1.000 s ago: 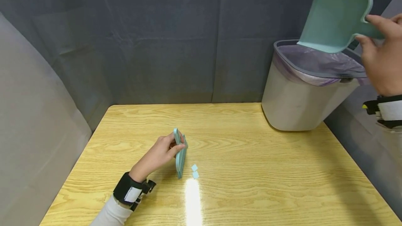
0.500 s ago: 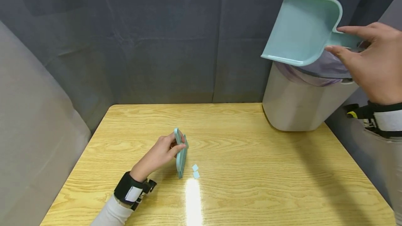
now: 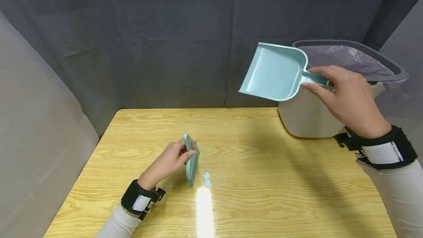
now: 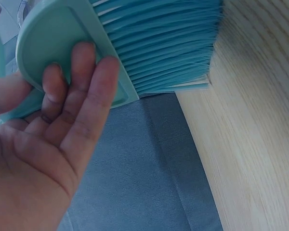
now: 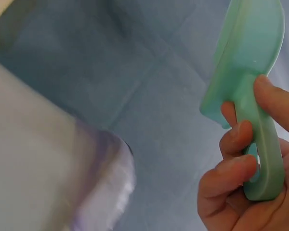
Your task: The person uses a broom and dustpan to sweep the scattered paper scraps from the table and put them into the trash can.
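My left hand [image 3: 170,162] grips a mint-green hand brush [image 3: 190,166] on the table, left of the middle. Its blue bristles [image 4: 168,45] reach down to the wood in the left wrist view. Just right of the brush lie two small pale-blue square pieces [image 3: 207,180]. My right hand [image 3: 350,96] holds a mint-green dustpan [image 3: 277,71] by its handle, raised over the table's back edge. The pan's inside faces the head camera and shows nothing in it. In the right wrist view the fingers curl round the dustpan's handle [image 5: 260,144].
A light-grey bin [image 3: 307,116] with a dark rim and a purplish liner [image 3: 347,60] stands at the back right, partly behind the right hand. A dark cloth [image 3: 165,39] hangs behind the wooden table [image 3: 257,194]. Pale panels stand at both sides.
My right hand has brought the dustpan from over the bin to the left and downward, nearer the table. The left hand and brush have stayed in place, as have the two small squares.
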### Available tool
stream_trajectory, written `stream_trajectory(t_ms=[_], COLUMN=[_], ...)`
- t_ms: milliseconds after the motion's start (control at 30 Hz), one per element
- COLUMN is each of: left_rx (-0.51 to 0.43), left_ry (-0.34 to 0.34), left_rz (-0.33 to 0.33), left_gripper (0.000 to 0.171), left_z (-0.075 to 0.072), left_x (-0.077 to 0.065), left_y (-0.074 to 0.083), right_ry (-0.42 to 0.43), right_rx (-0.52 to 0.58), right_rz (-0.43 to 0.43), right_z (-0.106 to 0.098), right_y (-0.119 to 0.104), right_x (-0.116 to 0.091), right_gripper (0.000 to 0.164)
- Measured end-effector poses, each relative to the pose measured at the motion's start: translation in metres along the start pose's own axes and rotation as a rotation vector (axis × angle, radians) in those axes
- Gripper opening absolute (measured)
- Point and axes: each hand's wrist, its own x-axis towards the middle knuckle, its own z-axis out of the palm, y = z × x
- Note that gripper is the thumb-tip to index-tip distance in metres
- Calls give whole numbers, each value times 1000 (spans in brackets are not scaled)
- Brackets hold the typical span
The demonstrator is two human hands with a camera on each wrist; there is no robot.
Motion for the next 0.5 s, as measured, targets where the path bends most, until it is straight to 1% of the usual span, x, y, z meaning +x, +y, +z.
stream_trajectory(t_ms=[133,333,500], left_rx=[2,3,10], left_ry=[0,5,7], left_rz=[-12,-11,-3], left_gripper=[15,11,10], left_z=[-1,-2,-3], left_x=[-2,-4,-4], left_y=[0,1,0], right_ry=[-60,-167,-283], right_rx=[33,113,241], right_rz=[-14,-41,-81], right_z=[21,52,82], right_y=[-1,-1,3], right_x=[-10,-29,-46], right_gripper=[35,32,28])
